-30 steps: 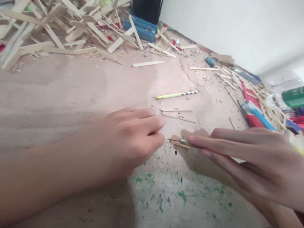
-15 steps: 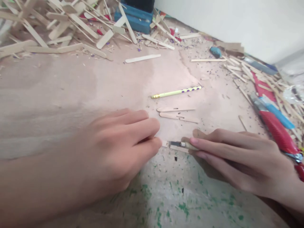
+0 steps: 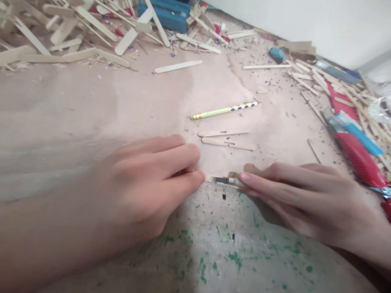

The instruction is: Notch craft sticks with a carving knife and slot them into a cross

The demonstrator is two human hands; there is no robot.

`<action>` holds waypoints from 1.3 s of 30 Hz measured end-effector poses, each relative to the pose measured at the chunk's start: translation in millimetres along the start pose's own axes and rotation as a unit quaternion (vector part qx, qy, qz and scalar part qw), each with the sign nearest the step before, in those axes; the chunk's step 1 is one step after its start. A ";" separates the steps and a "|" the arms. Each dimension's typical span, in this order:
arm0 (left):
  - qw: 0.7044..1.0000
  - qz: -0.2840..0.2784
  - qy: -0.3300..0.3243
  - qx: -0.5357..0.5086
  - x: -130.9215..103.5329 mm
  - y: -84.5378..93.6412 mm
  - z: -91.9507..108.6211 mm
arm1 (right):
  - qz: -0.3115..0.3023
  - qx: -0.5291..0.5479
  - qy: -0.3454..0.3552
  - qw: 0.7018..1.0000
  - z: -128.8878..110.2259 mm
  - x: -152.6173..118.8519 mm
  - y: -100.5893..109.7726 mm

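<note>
My left hand (image 3: 155, 183) is closed, thumb and fingers pinched on the left end of a thin wooden stick (image 3: 209, 179). My right hand (image 3: 293, 197) is closed around the pale handle of a small craft knife (image 3: 222, 180). Its dark blade lies over the stick, just right of my left fingertips. Most of the stick is hidden by the fingers and the knife. Beyond the hands lie two cut wooden sticks (image 3: 227, 143) with small slots, and behind them a yellow-green pencil (image 3: 224, 110) with purple spots.
Wooden sticks (image 3: 94, 22) are heaped at the back left beside a blue block (image 3: 171, 16). A single stick (image 3: 179, 66) lies farther back. At the right are more sticks, a red-handled tool (image 3: 360, 156) and a blue cutter (image 3: 360, 134). Green specks mark the near surface.
The view has shifted slightly, so most things appear a little higher. The blade has moved slightly left, closer to my left fingertips. Both hands keep their hold.
</note>
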State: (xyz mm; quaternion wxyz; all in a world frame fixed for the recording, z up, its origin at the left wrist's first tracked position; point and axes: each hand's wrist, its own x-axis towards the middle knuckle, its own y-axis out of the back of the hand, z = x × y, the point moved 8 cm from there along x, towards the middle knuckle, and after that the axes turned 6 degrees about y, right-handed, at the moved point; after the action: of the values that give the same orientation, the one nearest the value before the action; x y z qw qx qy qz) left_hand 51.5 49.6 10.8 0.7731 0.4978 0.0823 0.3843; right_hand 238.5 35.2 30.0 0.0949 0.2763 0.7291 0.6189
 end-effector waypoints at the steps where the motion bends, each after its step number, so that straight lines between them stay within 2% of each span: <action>1: 1.000 0.004 -0.003 0.002 0.9 1.1 1.5 | -0.003 -0.007 0.002 1.000 -0.1 -0.6 -0.6; 17: 1.000 0.015 0.003 0.018 2.2 7.5 4.2 | 0.034 0.030 0.023 0.999 2.4 -3.7 -3.7; 25: 0.999 0.013 -0.004 0.050 3.9 5.2 7.9 | 0.055 0.057 0.003 0.997 5.9 -2.1 -3.8; 32: 0.999 0.005 -0.001 0.039 5.0 4.7 5.7 | 0.055 0.107 -0.012 0.993 13.0 -4.6 1.1; 39: 1.000 0.010 0.018 0.021 2.2 5.0 3.6 | 0.043 0.053 0.011 0.998 9.3 -1.4 -2.9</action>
State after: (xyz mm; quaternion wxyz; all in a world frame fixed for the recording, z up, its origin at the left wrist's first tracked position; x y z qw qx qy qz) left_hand 52.3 49.6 17.3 0.7568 0.5076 0.0994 0.3996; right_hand 243.3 42.1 24.9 0.0453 0.3047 0.7496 0.5858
